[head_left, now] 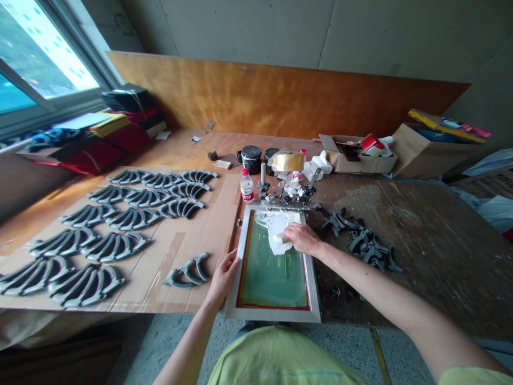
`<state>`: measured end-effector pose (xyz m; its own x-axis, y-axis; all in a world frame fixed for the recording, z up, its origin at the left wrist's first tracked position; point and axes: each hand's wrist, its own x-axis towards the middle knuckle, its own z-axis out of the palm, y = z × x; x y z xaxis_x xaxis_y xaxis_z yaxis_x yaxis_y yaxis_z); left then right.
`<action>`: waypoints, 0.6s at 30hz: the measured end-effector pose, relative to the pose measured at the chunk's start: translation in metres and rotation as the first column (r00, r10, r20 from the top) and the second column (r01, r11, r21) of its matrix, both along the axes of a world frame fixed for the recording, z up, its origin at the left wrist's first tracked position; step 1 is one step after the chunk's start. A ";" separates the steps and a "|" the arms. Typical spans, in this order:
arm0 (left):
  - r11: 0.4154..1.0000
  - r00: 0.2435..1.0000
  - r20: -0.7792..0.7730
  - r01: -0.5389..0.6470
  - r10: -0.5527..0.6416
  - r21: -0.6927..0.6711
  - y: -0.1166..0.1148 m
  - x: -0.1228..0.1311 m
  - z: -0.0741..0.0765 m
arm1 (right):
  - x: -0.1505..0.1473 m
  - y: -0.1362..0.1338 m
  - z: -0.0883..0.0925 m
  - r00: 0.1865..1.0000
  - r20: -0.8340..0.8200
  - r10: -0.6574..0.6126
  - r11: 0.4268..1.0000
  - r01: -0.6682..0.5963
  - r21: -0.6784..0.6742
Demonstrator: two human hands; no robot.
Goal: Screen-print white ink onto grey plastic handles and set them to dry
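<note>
In front of me lies a screen-printing frame (312, 289), with a silver rim and a green mesh edged in red. White ink (276, 222) covers the upper part of the mesh in a thick patch. My right hand (302, 238) is closed on a small squeegee (282, 238) smeared white, its lower edge at the ink. Fingers hide most of that tool. At the frame's left rim, my left hand (225, 274) grips the edge. A metal clamp stand (286, 198) with two upright posts holds the frame's far end.
Rows of grey curved plastic parts (116, 243) lie on cardboard (160, 299) at left, with a smaller group (187, 271) nearer. More grey parts (360, 235) are heaped at right. A red-capped bottle (247, 186), black tubs (251, 159), tape (287, 161) and open boxes (360, 155) stand behind.
</note>
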<state>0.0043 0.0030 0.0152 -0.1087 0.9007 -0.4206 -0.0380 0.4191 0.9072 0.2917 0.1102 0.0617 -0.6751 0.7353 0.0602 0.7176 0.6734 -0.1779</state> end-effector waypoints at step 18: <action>1.000 1.000 -0.030 0.008 -0.008 -0.010 0.000 -0.003 0.002 | 0.012 -0.017 -0.008 0.980 -0.198 0.025 0.999 -0.020 0.028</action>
